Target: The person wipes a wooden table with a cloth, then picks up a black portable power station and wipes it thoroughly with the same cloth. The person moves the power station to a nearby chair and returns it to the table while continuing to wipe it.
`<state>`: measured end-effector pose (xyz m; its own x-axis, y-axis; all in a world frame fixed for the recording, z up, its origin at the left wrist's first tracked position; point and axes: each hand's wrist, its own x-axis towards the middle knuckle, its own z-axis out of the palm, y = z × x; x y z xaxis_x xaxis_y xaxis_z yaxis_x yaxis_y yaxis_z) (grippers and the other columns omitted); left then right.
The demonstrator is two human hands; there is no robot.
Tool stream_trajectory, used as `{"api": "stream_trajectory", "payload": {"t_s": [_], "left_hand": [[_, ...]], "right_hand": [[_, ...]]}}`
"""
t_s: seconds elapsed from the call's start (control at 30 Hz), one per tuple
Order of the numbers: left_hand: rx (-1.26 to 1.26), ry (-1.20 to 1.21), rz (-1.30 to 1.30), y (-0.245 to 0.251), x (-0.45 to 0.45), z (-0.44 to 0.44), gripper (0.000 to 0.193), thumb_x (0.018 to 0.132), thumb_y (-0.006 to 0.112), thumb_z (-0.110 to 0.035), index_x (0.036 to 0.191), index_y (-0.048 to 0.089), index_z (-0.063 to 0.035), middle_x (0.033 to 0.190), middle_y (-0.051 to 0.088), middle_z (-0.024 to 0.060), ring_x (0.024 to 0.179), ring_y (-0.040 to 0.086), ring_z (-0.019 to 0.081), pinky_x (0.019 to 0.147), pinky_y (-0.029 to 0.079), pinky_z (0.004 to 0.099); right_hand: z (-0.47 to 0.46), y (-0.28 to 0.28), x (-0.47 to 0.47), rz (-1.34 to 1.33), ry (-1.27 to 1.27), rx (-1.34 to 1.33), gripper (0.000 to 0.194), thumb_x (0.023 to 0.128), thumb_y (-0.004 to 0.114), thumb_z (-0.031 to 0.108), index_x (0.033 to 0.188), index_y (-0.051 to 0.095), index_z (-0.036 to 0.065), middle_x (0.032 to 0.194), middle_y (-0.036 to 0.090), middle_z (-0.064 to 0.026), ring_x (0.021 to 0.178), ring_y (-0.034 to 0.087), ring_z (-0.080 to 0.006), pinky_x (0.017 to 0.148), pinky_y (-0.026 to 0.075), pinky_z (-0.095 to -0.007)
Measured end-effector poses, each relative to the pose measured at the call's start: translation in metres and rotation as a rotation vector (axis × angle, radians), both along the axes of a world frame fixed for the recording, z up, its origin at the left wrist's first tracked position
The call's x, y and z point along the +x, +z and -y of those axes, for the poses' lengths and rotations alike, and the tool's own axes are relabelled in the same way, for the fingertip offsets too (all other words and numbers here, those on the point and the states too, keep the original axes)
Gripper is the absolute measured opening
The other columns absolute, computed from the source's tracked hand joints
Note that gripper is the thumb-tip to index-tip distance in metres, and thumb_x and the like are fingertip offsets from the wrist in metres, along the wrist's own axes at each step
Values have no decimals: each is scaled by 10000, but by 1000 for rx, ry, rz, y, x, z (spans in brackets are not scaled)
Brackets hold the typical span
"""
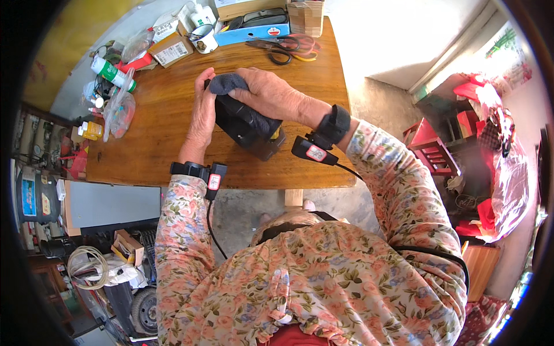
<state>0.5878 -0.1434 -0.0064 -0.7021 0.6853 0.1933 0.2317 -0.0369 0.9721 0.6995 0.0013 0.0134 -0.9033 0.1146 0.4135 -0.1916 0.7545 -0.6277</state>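
Observation:
Above the wooden table [164, 147], a black boxy object [236, 127] is held at a slant. Its near end looks brownish and glossy, with a small bit of yellow showing; I cannot tell exactly what it is. My left hand [204, 110] holds it along the left side, fingers pointing away from me. A dark grey cloth [229, 83] is gripped in my right hand [270, 93] and lies against the object's far end and top. The fingers of my right hand are partly hidden behind the cloth. Each wrist wears a black strap with a small cabled device.
Along the table's far edge are scissors [281, 48], a blue box [255, 32], a white mug [204, 41] and a cardboard box [173, 49]. At left lie a spray can [110, 72], a plastic bag [120, 114] and a yellow bottle [91, 129]. A red chair [433, 147] stands right.

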Motion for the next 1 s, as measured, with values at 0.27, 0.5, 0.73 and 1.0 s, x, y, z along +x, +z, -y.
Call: {"api": "stream_trajectory", "payload": {"t_s": [0.27, 0.5, 0.73, 1.0], "left_hand": [[-46, 133, 130, 15, 26, -2, 724, 880, 651, -341, 1389, 270, 6, 1241, 462, 110, 1131, 451, 177, 995, 339, 301], [-112, 131, 120, 23, 49, -8, 938, 823, 704, -354, 1437, 118, 45, 1279, 422, 167, 1168, 439, 199, 1004, 347, 312], [-30, 59, 336, 30, 43, 36, 753, 877, 588, -164, 1476, 147, -47, 1233, 465, 70, 1119, 487, 163, 961, 404, 296], [-29, 124, 360, 30, 33, 61, 671, 879, 579, -163, 1448, 240, -55, 1114, 498, 25, 1057, 513, 138, 899, 445, 286]], "right_hand": [[-42, -13, 68, -289, -180, -1188, 329, 944, 514, 152, 1239, 516, 6, 1004, 643, -64, 865, 625, -128, 734, 536, -245], [-15, -75, 42, -250, -34, -949, 296, 905, 575, 125, 1175, 561, 6, 932, 648, -64, 857, 574, -118, 778, 502, -283], [3, -150, 36, 245, -208, -348, 314, 839, 566, 99, 1153, 582, 96, 1002, 642, -204, 987, 588, -390, 834, 486, -422], [27, -86, 22, -303, -115, -557, 337, 835, 594, 167, 1134, 551, 19, 992, 620, -204, 930, 596, -383, 821, 495, -420]]}}
